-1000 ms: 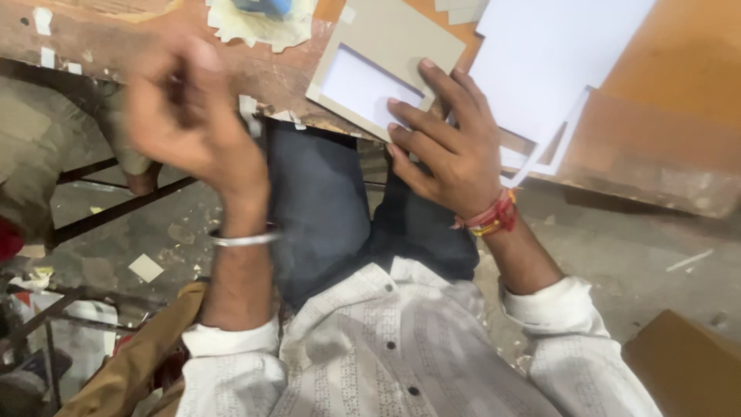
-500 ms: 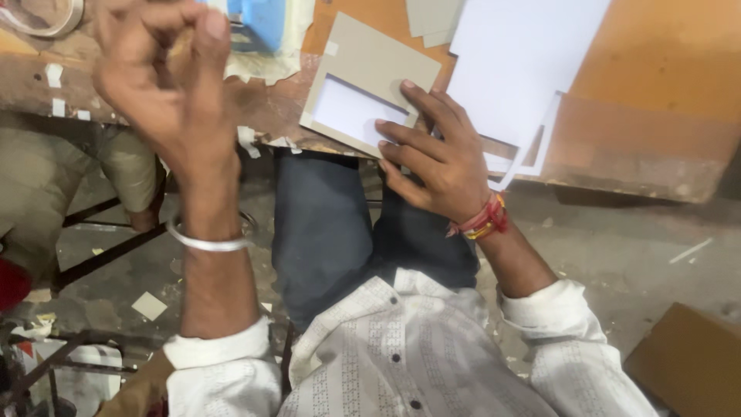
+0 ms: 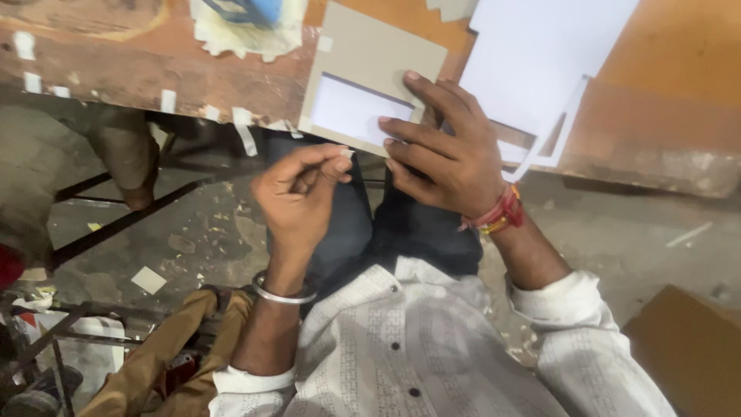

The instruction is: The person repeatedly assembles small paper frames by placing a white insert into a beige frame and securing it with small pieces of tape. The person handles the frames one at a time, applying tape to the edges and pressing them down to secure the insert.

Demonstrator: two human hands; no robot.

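My right hand (image 3: 451,150) lies spread and flat on the grey cardboard frame (image 3: 370,77) at top centre, pinning it to the worn wooden table (image 3: 116,58) edge. My left hand (image 3: 297,197), mid-frame, pinches a small pale scrap (image 3: 346,154) between thumb and fingertips, close below the frame's white window.

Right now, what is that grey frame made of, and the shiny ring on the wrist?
The grey frame looks like stiff cardboard: matte, flat, with clean cut edges around a white window. The right hand presses on it. The bangle on the left hand's wrist looks like polished metal, silvery with a bright glint, though it could be plated.
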